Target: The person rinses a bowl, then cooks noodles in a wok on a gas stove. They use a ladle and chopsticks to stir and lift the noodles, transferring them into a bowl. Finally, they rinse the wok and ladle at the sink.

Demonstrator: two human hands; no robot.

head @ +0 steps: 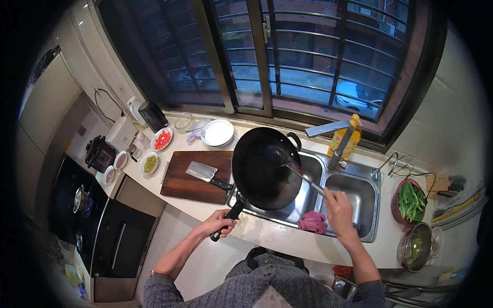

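A large black wok (262,169) is held tilted over the left basin of the steel double sink (312,188). My left hand (223,224) grips its black handle (233,215). In my right hand (339,211) is the grey handle of a long metal utensil (308,182), whose far end reaches into the wok; its head is hard to make out against the dark inside. Below my right forearm's left side, a pink cloth (312,222) lies over the sink's front rim. Left of the wok, a cleaver (202,171) rests on a dark wooden cutting board (185,158).
Bowls of red pieces (161,139) and chopped green pieces (150,164) stand behind the board's left side. A faucet (339,148) and yellow soap bottle (348,138) rise behind the sink. Leafy greens (410,202) fill a red basin at right. A small pot (81,199) sits over a lit burner.
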